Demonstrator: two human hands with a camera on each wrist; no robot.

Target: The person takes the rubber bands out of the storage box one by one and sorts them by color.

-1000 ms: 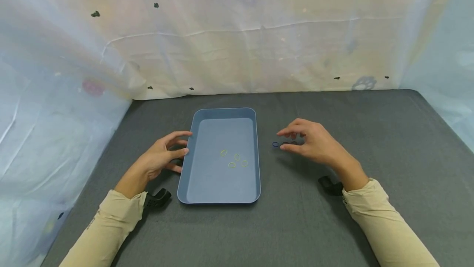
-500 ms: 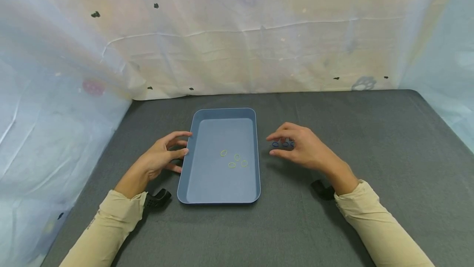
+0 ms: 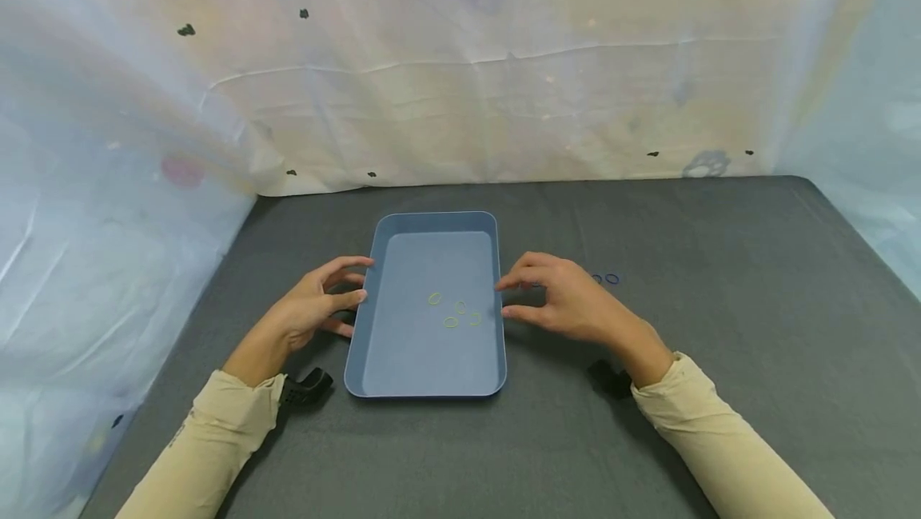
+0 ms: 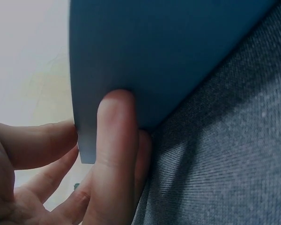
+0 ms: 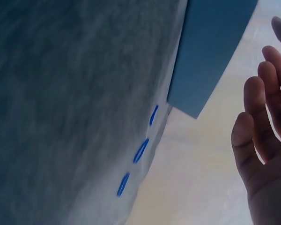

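On the grey surface [image 3: 705,279] lay a blue tray [image 3: 428,367]. The left hand [image 3: 305,303] touched its left wall, thumb and fingers apart; the right hand [image 3: 564,297], fingers likewise apart, stood at its right rim. Inside, clear of both hands, lay four yellow rings [image 3: 451,327]; three blue rings [image 5: 123,184] lay outside, apart from the right fingers.

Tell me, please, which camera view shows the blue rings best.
The right wrist view shows them best: three blue rings appear with nothing in front of them. In the head view, the right hand partly covers their row, leaving just one plainly whole. The left wrist view shows none.
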